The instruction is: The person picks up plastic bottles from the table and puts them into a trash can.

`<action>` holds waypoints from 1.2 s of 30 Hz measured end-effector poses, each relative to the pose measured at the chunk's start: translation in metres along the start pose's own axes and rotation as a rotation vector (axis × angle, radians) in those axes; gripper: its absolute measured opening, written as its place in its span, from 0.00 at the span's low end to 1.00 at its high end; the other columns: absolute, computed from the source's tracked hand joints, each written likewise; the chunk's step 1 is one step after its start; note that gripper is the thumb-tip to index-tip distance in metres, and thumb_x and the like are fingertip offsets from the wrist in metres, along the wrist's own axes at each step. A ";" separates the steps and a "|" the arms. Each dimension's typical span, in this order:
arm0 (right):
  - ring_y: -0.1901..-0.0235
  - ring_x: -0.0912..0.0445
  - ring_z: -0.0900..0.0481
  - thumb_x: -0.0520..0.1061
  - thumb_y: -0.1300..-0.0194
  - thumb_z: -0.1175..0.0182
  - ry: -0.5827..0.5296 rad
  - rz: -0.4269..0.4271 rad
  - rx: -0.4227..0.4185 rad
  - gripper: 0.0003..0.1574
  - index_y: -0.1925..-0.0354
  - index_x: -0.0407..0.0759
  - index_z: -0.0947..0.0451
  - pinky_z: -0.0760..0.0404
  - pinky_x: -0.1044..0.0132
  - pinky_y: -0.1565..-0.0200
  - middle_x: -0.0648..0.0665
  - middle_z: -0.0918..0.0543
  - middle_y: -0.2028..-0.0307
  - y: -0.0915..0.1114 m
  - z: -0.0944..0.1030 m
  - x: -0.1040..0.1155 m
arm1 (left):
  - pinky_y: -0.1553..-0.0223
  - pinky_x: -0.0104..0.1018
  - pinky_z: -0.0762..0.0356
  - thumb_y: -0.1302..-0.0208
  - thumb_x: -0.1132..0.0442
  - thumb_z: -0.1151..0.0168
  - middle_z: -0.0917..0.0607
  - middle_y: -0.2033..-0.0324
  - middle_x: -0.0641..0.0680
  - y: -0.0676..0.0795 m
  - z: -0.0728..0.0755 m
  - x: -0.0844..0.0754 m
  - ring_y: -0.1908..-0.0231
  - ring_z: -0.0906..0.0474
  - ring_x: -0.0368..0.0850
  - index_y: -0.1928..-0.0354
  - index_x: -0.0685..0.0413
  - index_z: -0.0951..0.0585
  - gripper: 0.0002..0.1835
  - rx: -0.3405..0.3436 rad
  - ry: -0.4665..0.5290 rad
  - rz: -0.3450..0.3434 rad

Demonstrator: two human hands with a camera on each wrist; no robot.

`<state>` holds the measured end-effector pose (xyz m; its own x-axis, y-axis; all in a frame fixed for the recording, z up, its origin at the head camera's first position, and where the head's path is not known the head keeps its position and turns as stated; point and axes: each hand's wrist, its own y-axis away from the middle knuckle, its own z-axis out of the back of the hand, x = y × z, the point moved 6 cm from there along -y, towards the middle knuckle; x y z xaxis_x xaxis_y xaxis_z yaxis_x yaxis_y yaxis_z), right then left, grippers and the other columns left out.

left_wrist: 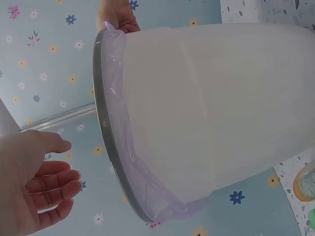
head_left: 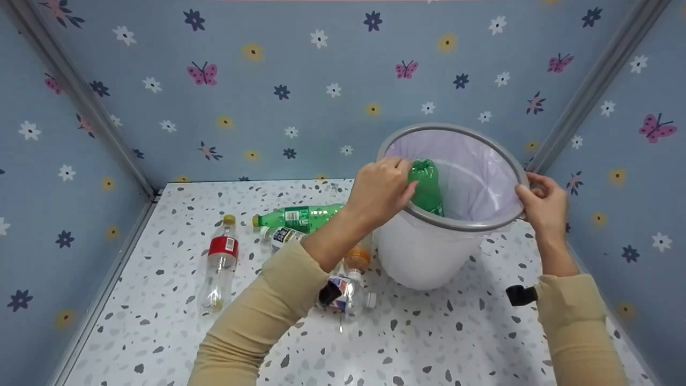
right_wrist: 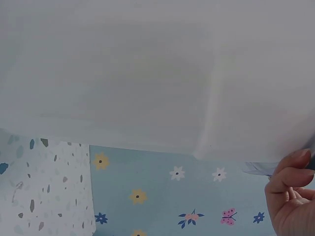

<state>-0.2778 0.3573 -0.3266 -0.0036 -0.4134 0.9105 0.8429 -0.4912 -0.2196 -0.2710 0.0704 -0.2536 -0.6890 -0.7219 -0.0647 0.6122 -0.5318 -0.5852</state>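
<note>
A white trash bin (head_left: 429, 257) with a grey rim and a pale purple liner (head_left: 477, 177) leans toward me in the head view. My right hand (head_left: 545, 206) grips its rim on the right side, thumb in front. At the left of the opening is my left hand (head_left: 381, 187). Its fingers are loosely bent with nothing between them, as the left wrist view shows the hand (left_wrist: 42, 184) beside the rim. Just past those fingers, inside the opening, a green plastic bottle (head_left: 427, 187) shows base up; its lower part is hidden by the rim.
Left of the bin, a clear bottle with a red label (head_left: 222, 246) lies on the speckled table (head_left: 161, 321). Another green bottle (head_left: 300, 217), a white-capped bottle (head_left: 284, 236), an orange-labelled bottle (head_left: 358, 259) and a clear bottle (head_left: 353, 300) lie partly behind the left arm. Patterned walls enclose the table.
</note>
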 end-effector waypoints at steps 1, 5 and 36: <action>0.88 0.65 0.33 0.41 0.42 0.46 -0.003 -0.004 0.003 0.25 0.46 0.35 0.31 0.33 0.77 0.85 0.54 0.27 0.82 0.000 0.000 0.000 | 0.71 0.32 0.26 0.43 0.57 0.42 0.20 0.73 0.52 0.004 0.000 0.001 0.72 0.25 0.43 0.66 0.59 0.22 0.11 -0.001 0.013 0.003; 0.88 0.65 0.32 0.40 0.42 0.46 -0.012 -0.017 0.014 0.25 0.45 0.35 0.32 0.32 0.76 0.85 0.54 0.25 0.81 -0.001 0.000 -0.002 | 0.71 0.32 0.27 0.43 0.57 0.41 0.20 0.71 0.53 0.021 -0.002 0.008 0.72 0.25 0.44 0.64 0.60 0.22 0.12 0.001 0.074 0.015; 0.88 0.66 0.34 0.41 0.43 0.46 0.019 -0.005 -0.023 0.24 0.47 0.36 0.30 0.34 0.76 0.85 0.55 0.27 0.82 0.000 0.000 0.000 | 0.56 0.42 0.29 0.49 0.50 0.37 0.25 0.59 0.57 0.150 -0.068 0.071 0.58 0.28 0.51 0.53 0.63 0.26 0.27 0.346 0.119 0.061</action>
<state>-0.2773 0.3573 -0.3262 -0.0185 -0.4252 0.9049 0.8302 -0.5109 -0.2231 -0.2543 -0.0302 -0.4010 -0.6747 -0.7113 -0.1971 0.7348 -0.6221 -0.2705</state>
